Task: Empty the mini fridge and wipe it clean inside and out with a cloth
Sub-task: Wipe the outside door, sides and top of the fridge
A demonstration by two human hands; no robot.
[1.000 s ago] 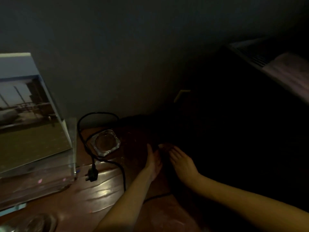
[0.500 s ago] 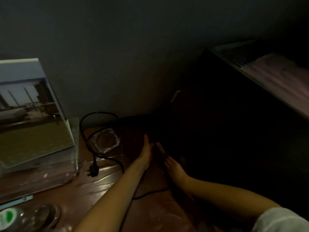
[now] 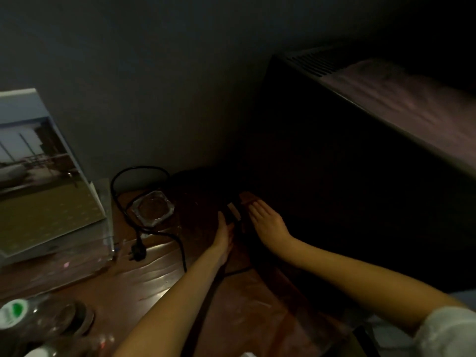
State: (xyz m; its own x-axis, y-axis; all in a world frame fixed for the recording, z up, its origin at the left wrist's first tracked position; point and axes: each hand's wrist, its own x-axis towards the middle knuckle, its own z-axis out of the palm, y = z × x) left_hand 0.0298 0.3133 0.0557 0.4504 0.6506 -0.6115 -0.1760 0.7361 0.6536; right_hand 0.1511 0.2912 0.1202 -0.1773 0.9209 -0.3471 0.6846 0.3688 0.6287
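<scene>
Now right hand [image 3: 268, 222] slid forward beside mini fridge [image 3: 360, 163]; left hand [image 3: 224, 235] alongside. Both hands flat, empty; wiping likely not started.

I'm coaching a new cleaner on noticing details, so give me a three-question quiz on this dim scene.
1. True or false: the black plug is pushed into a wall socket.
2. What sits on the wooden table between the picture stand and the hands? A) glass ashtray B) mug C) folded cloth
3. Which is nearer the mini fridge: the left hand or the right hand?

Key: 1 false, it lies loose on the table; 2 A; 3 the right hand.
</scene>
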